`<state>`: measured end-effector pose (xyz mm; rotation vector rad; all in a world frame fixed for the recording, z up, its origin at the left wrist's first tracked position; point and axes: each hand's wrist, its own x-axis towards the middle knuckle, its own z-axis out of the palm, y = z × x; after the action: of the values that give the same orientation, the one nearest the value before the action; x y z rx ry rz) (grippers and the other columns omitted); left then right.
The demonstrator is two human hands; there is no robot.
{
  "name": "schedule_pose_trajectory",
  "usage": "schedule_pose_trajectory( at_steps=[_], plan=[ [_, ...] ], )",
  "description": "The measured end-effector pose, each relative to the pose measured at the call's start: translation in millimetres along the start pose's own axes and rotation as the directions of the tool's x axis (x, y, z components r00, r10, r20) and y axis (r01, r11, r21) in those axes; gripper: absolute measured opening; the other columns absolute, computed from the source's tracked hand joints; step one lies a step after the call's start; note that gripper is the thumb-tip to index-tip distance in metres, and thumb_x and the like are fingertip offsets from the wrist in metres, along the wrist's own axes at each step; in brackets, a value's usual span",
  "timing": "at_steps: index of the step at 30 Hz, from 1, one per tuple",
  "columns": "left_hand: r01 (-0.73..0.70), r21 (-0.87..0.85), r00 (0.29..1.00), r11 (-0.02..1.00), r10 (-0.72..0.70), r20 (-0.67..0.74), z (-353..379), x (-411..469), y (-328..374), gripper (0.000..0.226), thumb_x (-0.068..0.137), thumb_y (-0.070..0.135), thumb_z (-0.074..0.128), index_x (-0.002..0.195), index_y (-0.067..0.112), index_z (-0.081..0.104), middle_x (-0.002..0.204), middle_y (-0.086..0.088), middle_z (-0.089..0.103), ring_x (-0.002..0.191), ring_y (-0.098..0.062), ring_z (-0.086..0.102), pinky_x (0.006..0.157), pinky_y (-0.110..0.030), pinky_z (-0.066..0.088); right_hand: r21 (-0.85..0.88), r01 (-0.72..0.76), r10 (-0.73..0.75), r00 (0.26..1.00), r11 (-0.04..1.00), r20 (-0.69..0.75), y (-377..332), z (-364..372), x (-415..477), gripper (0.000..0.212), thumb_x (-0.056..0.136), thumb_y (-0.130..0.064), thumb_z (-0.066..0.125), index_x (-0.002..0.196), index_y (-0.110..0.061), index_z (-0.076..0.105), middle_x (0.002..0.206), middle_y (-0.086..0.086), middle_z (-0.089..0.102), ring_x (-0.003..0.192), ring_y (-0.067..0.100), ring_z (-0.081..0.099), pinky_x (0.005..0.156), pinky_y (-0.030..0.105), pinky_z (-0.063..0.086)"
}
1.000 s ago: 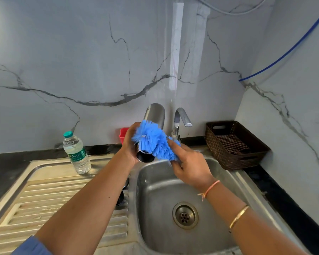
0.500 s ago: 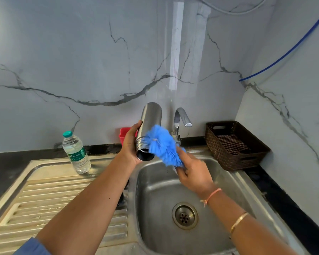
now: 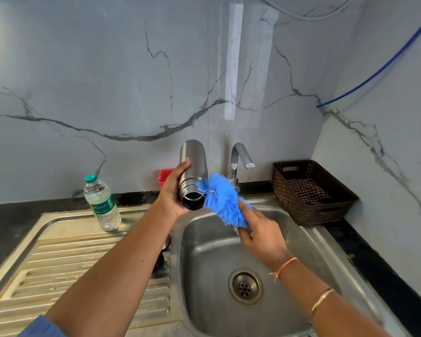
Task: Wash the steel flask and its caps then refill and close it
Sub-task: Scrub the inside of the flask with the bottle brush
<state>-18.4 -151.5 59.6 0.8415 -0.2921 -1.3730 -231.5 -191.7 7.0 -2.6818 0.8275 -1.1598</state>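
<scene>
Steel sink (image 3: 301, 242) | left fingers (image 3: 184, 166) grip open-mouthed flask (image 3: 193, 161) | right fingers (image 3: 249, 212) grip blue brush (image 3: 220, 198) | basket (image 3: 301, 215) holds cloth (image 3: 306, 190)

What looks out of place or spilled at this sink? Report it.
Nothing stands out. The left hand holds the steel flask tilted, open mouth toward the camera, over the sink's back edge; the right hand holds the blue brush beside that mouth. The water bottle stands upright and capped on the drainboard.
</scene>
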Motion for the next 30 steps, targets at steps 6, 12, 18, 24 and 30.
schedule_pose_trajectory(
  at_steps=[6,12,18,24,30],
  plan=[
    [-0.020,-0.008,0.997,1.000,0.020,0.073,18.5,-7.5,-12.3,0.043,0.081,0.039,0.061,0.063,0.001,0.071,0.067,-0.016,0.067,0.058,-0.028,0.068,0.053,-0.033,0.058,0.039,0.081,-0.082,0.997,0.996,0.010,-24.4,-6.2,34.7,0.070,0.069,-0.016,0.060,0.138,-0.023,0.046,0.087,0.007,0.068,0.055,0.023,0.063,0.042,0.025,0.046],
    [0.008,-0.045,0.997,0.999,-0.004,0.083,6.6,-10.7,-0.4,0.049,0.068,0.039,0.077,0.102,0.006,0.064,0.086,-0.011,0.069,0.073,-0.027,0.069,0.066,-0.036,0.058,0.031,0.041,-0.042,0.999,0.999,0.024,-15.2,-5.4,10.1,0.064,0.073,-0.027,0.043,0.137,-0.024,0.039,0.077,0.002,0.066,0.047,0.015,0.060,0.040,0.018,0.042],
    [0.007,-0.104,0.986,0.995,0.011,0.168,20.8,-12.5,-5.8,0.070,0.027,0.020,0.097,0.091,0.001,0.074,0.090,-0.015,0.071,0.076,-0.030,0.071,0.068,-0.042,0.060,0.066,0.069,-0.069,0.998,0.995,-0.007,-17.9,-7.0,32.3,0.066,0.074,-0.021,0.053,0.139,-0.021,0.042,0.086,0.010,0.068,0.051,0.024,0.061,0.044,0.022,0.044],
    [0.076,-0.162,0.995,0.984,-0.085,-0.051,7.6,-6.1,0.0,0.041,0.073,0.043,0.065,0.094,0.008,0.067,0.088,-0.006,0.067,0.082,-0.022,0.063,0.089,-0.031,0.049,0.110,-0.065,0.053,0.992,0.992,0.116,-7.1,-7.5,7.9,0.070,0.081,-0.022,0.050,0.144,-0.030,0.020,0.110,0.012,0.066,0.080,0.033,0.066,0.066,0.029,0.047],
    [0.046,-0.112,0.999,0.993,-0.043,0.029,19.7,-8.9,-6.1,0.052,0.085,0.051,0.051,0.086,0.004,0.073,0.085,-0.014,0.070,0.071,-0.029,0.069,0.067,-0.038,0.060,0.036,0.000,-0.005,0.992,0.999,0.127,-23.7,-19.7,46.2,0.065,0.089,-0.018,0.055,0.147,-0.032,0.030,0.107,0.009,0.063,0.085,0.032,0.062,0.068,0.036,0.049]
  ],
)
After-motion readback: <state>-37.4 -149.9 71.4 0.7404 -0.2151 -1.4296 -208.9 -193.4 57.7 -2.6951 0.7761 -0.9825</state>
